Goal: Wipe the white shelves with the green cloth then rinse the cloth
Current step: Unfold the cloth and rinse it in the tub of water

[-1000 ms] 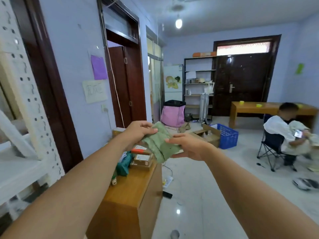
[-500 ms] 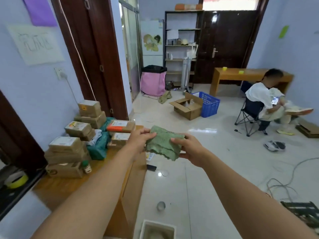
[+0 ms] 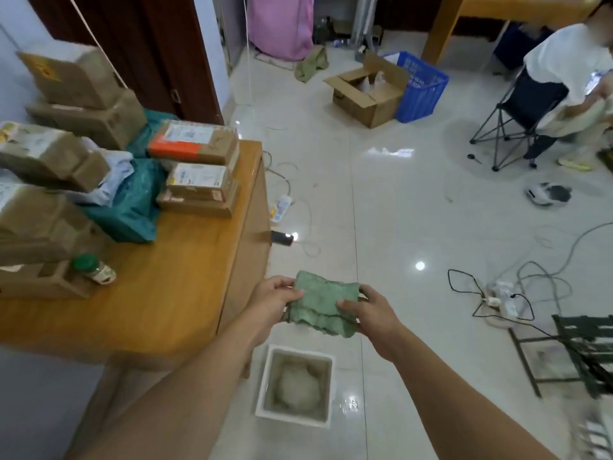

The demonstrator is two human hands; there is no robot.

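Note:
I hold the folded green cloth (image 3: 323, 307) stretched between both hands over the tiled floor. My left hand (image 3: 273, 302) pinches its left edge and my right hand (image 3: 371, 312) grips its right edge. Directly below the cloth, on the floor, stands a white square foam box (image 3: 263, 390) with murky water inside. The white shelves are out of view.
A wooden table (image 3: 166, 293) at the left carries stacked cardboard parcels (image 3: 199, 171) and a small green-capped bottle (image 3: 94, 268). Cables and a power strip (image 3: 501, 298) lie on the floor at right, beside a dark metal rack (image 3: 583, 353). A seated person (image 3: 564, 61), a cardboard box (image 3: 368, 91) and a blue crate (image 3: 419, 86) are farther off.
My view has tipped down from the room toward the floor. Both hands have come down with the cloth, and the white foam box has come fully into view beneath them.

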